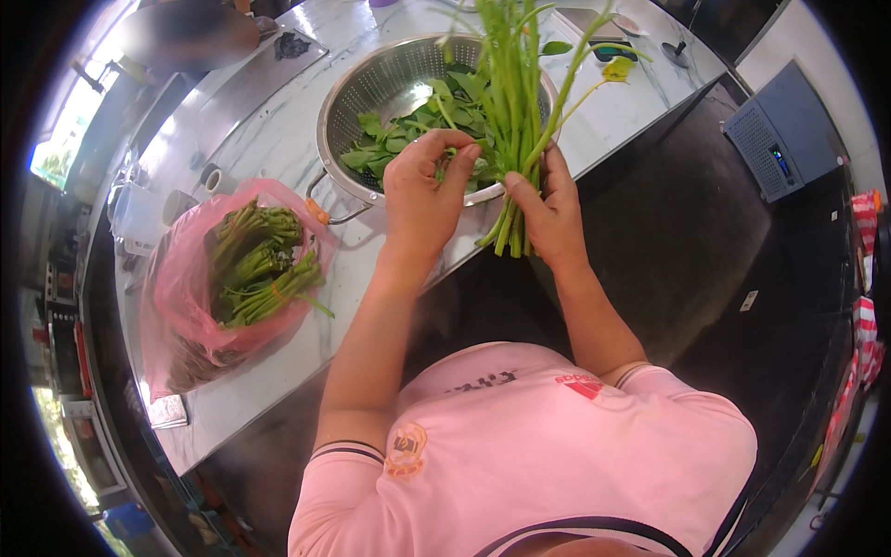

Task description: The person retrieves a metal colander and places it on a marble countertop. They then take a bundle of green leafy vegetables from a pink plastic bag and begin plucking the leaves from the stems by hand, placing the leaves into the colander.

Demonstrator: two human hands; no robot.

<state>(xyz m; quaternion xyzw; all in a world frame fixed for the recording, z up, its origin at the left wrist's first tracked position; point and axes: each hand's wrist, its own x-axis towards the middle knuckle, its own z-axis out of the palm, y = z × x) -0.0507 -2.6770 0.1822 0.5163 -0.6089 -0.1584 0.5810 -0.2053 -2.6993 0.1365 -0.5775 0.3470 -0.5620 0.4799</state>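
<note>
My right hand (553, 209) grips a bunch of long green vegetable stems (515, 90) near its cut ends, holding it upright above the front rim of a perforated steel colander (327, 132). Close on the left of the bunch, my left hand (426, 184) has its thumb and forefinger curled towards each other. Leaves show behind its fingertips; whether it pinches one is unclear. Loose green leaves (400, 136) lie inside the colander. One thin stalk with a yellowing leaf (618, 69) sticks out to the right of the bunch.
On the marble-patterned table (264, 390), a pink plastic bag (184, 278) holds several banded bundles of green stems (268, 268). Behind it stand a cup (220, 182) and a clear plastic container (136, 216). A scale (592, 24) sits at the far right; a grey box (786, 132) with a lit display stands beyond.
</note>
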